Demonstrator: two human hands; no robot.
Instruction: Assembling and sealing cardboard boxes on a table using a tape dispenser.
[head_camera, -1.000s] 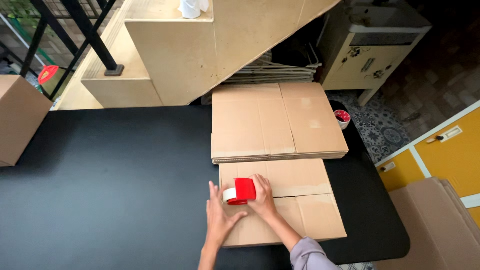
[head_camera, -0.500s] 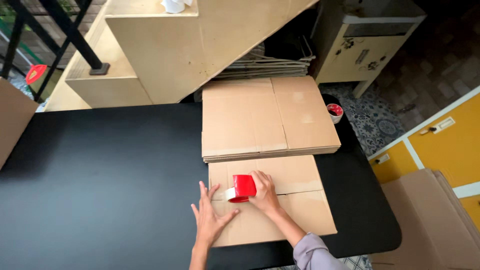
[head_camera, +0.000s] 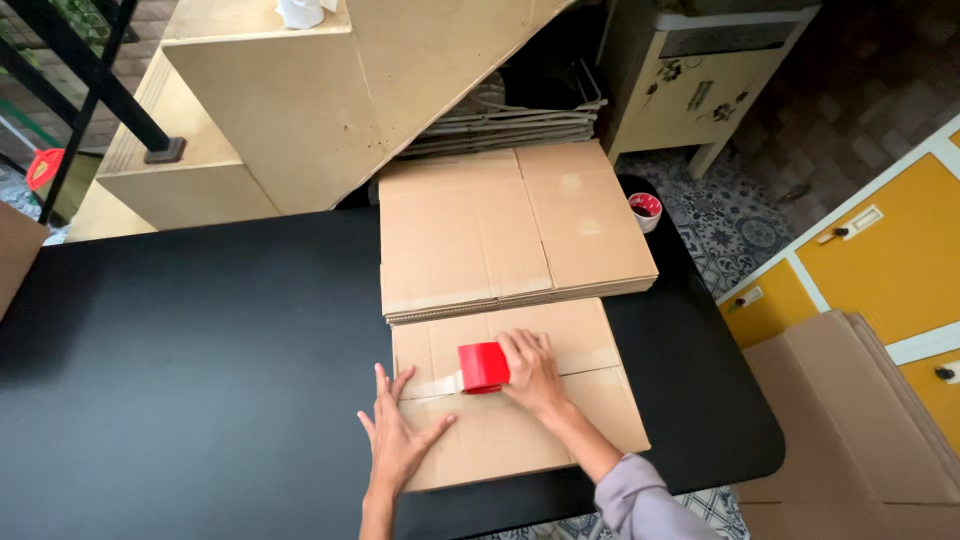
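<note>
A folded cardboard box (head_camera: 560, 410) lies flat near the front edge of the black table (head_camera: 200, 340). My right hand (head_camera: 532, 370) grips a red tape dispenser (head_camera: 484, 367) pressed on the box's centre seam, with a strip of clear tape (head_camera: 432, 385) stretching left from it. My left hand (head_camera: 398, 440) lies flat with fingers spread on the box's left part, holding it down.
A stack of flattened cardboard boxes (head_camera: 510, 230) lies just behind the box. A small red tape roll (head_camera: 645, 208) sits at the table's far right edge. More flat cardboard (head_camera: 850, 420) leans at the right, below yellow cabinets (head_camera: 880, 250). Wooden stairs (head_camera: 300, 100) rise behind.
The red dispenser and my right hand have slid a little to the right along the seam, leaving tape behind. My left hand stays flat on the box.
</note>
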